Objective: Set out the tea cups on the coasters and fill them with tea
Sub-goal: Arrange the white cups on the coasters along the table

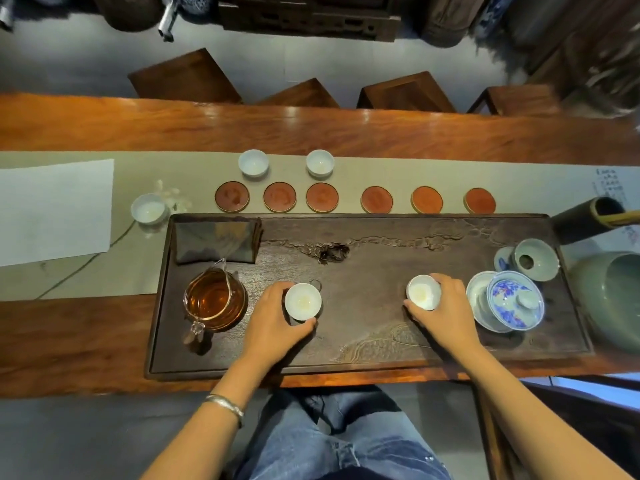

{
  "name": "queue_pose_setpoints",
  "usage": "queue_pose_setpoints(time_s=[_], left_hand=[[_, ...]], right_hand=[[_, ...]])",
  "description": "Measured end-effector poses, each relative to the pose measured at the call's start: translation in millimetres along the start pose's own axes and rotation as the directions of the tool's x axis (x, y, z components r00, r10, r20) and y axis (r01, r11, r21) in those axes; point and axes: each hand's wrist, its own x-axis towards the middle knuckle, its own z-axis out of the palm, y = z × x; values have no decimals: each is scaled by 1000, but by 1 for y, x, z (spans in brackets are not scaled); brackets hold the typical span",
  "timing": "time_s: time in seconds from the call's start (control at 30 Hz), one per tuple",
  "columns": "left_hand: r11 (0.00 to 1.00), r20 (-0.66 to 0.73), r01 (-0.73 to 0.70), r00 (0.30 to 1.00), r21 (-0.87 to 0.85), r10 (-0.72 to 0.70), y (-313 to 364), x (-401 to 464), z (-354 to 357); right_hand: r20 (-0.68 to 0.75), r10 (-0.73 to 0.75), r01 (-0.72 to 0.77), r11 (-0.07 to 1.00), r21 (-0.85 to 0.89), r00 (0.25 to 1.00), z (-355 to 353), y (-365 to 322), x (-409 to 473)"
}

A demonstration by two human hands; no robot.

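Observation:
My left hand (273, 320) grips a white tea cup (302, 301) over the dark wooden tea tray (381, 348). My right hand (445, 311) grips a second white cup (423, 292) on the tray's right half. Several round red-brown coasters (280, 196) lie in a row on the runner beyond the tray, all bare. Two more white cups (253, 162) (320, 162) stand behind the coasters. Another cup (148, 208) sits off the tray's far left corner. A glass pitcher (214, 299) holding amber tea stands on the tray's left side.
A blue-and-white gaiwan (515, 304) with lid and a celadon strainer (535, 259) occupy the tray's right end. A folded dark cloth (216, 242) lies at its far left. A green jar (613, 299), a dark tube (585, 223) and a white paper (52, 209) flank the tray.

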Motion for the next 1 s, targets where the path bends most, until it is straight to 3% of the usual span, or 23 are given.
queue_pose_setpoints(time_s=[0.33, 0.67, 1.0], left_hand=[[996, -83, -50, 996, -72, 44, 27, 19, -23], [973, -259, -221, 945, -62, 198, 68, 97, -114], [992, -167, -116, 978, 43, 122, 6, 186, -155]], right_hand=[[41, -89, 85, 993, 80, 995, -2, -50, 24], [84, -330, 316, 938, 146, 940, 8, -174, 105], [235, -305, 299, 952, 65, 923, 66, -241, 168]])
